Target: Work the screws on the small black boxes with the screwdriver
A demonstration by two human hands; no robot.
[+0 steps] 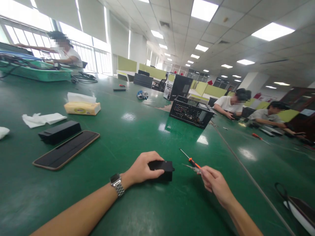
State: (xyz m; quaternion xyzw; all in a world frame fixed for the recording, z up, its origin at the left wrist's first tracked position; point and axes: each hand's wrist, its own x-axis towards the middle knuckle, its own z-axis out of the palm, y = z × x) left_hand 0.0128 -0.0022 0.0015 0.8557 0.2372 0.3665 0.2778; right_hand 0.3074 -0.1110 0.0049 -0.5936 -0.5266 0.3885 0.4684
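Note:
My left hand (141,168), with a metal-band watch on its wrist, is closed around a small black rectangular box (167,170) on the green table. The box's right end sticks out past my thumb and has a small tab. To the right, my right hand (215,182) pinches a slim pointed metal tool (193,167), its tip toward the box but apart from it. Blur hides the tool's exact kind. Just behind it shows a screwdriver (193,162) with an orange and black handle. Its handle end meets my fingers in view; whether they touch it I cannot tell.
On the left are a phone (66,150), a long black case (60,131), a tissue pack (82,108) and a green basket (44,74) of cables. Ahead stands an open black computer case (190,113). Co-workers sit at far left and right. Another screwdriver (257,136) lies right.

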